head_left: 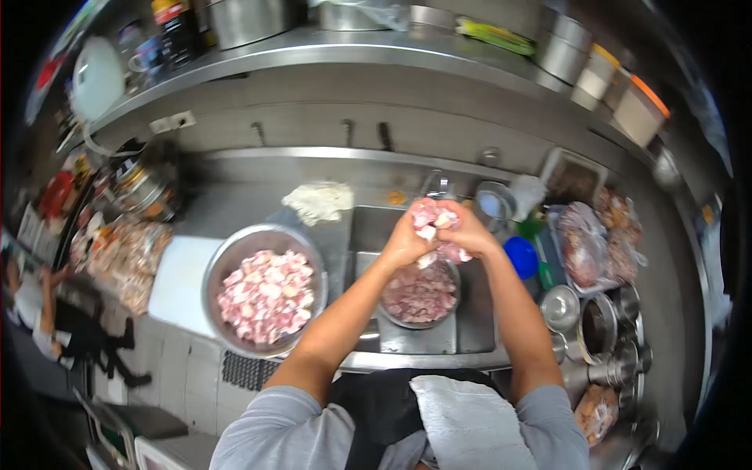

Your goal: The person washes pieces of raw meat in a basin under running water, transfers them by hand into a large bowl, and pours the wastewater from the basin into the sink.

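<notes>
Both my hands are raised together over the sink point(478, 313), cupped round a clump of raw meat pieces point(427, 215). My left hand point(405, 241) presses the clump from the left, and my right hand point(468, 233) from the right. Below them, a round metal bowl of meat point(419, 296) stands in the sink, its upper edge partly hidden by my hands. To the left, a larger metal bowl point(319, 286) holds many pale pink meat pieces point(266, 296).
A white cutting board point(182, 282) and bagged food point(129, 262) lie left; a whitish cloth point(319, 202) lies behind the large bowl. Right are a blue bowl point(521, 257), bagged meat point(580, 243) and metal pots point(597, 325). A shelf point(345, 48) spans above. Another person point(47, 313) is far left.
</notes>
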`<act>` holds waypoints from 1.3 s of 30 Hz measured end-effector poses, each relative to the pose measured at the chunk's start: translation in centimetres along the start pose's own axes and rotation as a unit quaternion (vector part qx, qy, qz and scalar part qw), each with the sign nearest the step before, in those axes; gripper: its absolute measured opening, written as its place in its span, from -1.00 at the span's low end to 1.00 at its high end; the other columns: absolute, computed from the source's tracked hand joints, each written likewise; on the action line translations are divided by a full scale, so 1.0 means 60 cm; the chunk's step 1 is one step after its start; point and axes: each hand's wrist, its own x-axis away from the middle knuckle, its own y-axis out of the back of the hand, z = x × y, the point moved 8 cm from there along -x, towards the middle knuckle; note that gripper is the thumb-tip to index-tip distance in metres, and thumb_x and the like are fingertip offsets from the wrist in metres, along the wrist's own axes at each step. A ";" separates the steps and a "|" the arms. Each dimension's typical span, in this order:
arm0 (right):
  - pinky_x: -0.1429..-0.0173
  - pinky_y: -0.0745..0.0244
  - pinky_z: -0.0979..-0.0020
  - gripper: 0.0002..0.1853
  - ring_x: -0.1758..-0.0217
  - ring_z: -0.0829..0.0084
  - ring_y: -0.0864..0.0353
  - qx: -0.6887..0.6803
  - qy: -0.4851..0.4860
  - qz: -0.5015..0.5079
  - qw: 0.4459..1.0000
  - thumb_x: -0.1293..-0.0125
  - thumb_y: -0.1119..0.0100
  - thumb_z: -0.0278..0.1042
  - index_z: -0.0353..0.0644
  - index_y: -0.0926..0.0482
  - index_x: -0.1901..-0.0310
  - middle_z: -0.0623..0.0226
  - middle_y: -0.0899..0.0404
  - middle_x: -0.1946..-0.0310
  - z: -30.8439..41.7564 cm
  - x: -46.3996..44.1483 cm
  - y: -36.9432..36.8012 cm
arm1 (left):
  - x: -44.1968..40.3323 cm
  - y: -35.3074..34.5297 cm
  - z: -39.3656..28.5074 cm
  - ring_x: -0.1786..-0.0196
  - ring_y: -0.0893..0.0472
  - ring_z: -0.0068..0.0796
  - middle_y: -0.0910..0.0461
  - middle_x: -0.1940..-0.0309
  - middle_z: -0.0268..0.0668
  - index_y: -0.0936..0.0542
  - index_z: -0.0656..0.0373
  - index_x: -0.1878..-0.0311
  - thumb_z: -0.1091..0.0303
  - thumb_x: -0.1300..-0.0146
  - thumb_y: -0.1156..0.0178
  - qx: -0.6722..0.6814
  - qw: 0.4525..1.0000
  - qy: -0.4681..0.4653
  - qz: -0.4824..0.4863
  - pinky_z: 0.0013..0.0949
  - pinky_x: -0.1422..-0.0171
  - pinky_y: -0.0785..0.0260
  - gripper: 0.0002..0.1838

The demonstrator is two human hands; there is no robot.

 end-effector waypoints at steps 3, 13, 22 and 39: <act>-0.27 -0.53 0.37 -0.34 -0.16 0.46 -0.59 -0.054 0.062 0.058 0.995 -0.07 -0.42 -0.45 -0.23 -0.50 -0.28 0.30 -0.63 -0.07 0.069 -0.023 -0.087 | 0.044 0.084 -0.036 -0.25 -0.59 -0.40 -0.59 -0.19 -0.24 -0.34 0.15 -0.43 0.50 0.04 -0.53 -0.037 0.997 -0.050 -0.045 -0.30 -0.38 -0.44 -0.10; -0.46 -0.41 0.21 -0.17 -0.36 0.10 -0.52 0.130 0.231 0.168 0.949 -0.06 -0.52 -0.25 -0.21 -0.43 -0.40 -0.02 -0.50 -0.29 0.237 -0.101 -0.415 | 0.236 0.453 -0.199 -0.24 -0.62 -0.30 -0.59 -0.24 -0.14 -0.52 0.21 -0.27 0.37 -0.10 -0.45 -0.372 0.922 0.016 -0.111 -0.30 -0.33 -0.45 -0.38; -0.43 -0.48 0.19 -0.30 -0.40 0.20 -0.55 0.077 0.061 0.189 0.977 -0.30 -0.49 -0.20 -0.17 -0.45 -0.42 0.05 -0.56 -0.34 -0.166 -0.060 -0.266 | 0.498 0.591 -0.129 -0.01 -0.72 -0.31 -0.67 -0.14 -0.10 -0.59 0.22 -0.30 0.59 -0.11 -0.42 -0.426 0.842 0.189 -0.273 -0.28 -0.08 -0.63 -0.39; 0.07 -0.62 0.28 -0.34 -0.01 0.37 -0.67 0.089 -0.340 0.199 0.915 -0.28 -0.46 -0.14 0.00 -0.49 -0.41 0.20 -0.72 -0.06 -0.739 0.162 -0.020 | 0.231 0.100 0.389 0.00 -0.71 -0.36 -0.71 -0.05 -0.20 -0.59 0.30 -0.25 0.49 -0.18 -0.45 -0.175 0.928 0.322 0.057 -0.28 -0.10 -0.59 -0.46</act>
